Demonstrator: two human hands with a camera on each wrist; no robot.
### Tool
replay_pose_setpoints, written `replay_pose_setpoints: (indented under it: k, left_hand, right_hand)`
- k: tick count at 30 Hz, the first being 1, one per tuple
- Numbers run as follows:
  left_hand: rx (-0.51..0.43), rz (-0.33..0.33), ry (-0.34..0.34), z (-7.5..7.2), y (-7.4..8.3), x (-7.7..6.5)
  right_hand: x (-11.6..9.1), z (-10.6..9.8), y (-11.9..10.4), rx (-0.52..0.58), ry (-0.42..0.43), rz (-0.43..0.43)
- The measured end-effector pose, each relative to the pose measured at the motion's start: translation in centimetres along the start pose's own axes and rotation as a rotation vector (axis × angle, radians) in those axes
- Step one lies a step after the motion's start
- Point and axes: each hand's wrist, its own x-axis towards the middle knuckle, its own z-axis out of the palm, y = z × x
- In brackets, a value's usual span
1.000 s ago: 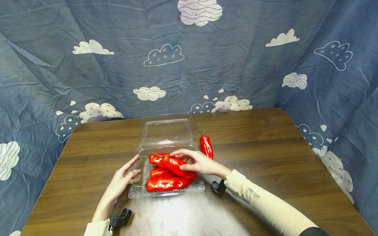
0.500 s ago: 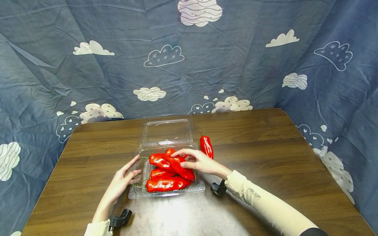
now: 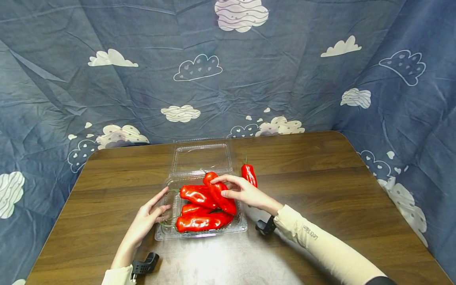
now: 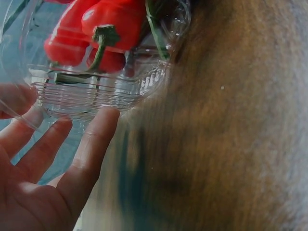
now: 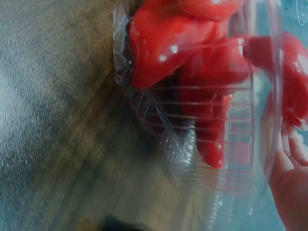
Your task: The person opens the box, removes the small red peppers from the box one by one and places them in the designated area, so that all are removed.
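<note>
A clear plastic clamshell container lies opened out on the table with several long red peppers in it. My right hand holds the topmost red pepper, thumb on one side and fingers on the other. This pepper lies slantwise over the right ends of the others, its stem toward the lid hinge. At the container's left side, my left hand touches the wall with fingers extended, and the left wrist view shows fingertips against the ribbed plastic. Below the held pepper, the lower peppers lie sideways, stems left.
Behind the tray part, the clear lid lies folded back near the table's far edge. Another red pepper lies on the wooden table right of the container. A blue cloud-print cloth hangs behind the table.
My right hand has turned the top pepper to a steeper slant, its stem end swinging back and to the right. The left hand has stayed in place.
</note>
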Motion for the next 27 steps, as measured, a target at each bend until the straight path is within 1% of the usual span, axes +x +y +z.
replay_pose_setpoints:
  k: [6,9,14,20,27]
  left_hand:
    - [0.003,0.006,0.001,0.0,0.0,-0.1]
    - [0.002,0.012,-0.001,0.0,0.0,0.0]
    - [-0.002,0.016,-0.004,0.0,0.0,0.1]
    - [-0.005,0.017,-0.002,0.0,0.0,0.1]
    - [-0.004,0.017,-0.001,0.0,-0.1,0.0]
  right_hand:
    - [-0.3,-0.6,-0.2,-0.024,0.027,-0.016]
    - [-0.4,-1.0,-0.2,-0.015,0.029,-0.018]
    - [-0.7,-1.6,-0.4,0.021,0.045,0.010]
    - [-1.2,-2.3,-0.3,0.018,0.079,0.031]
    - [-1.8,-3.2,0.2,0.011,0.139,0.050]
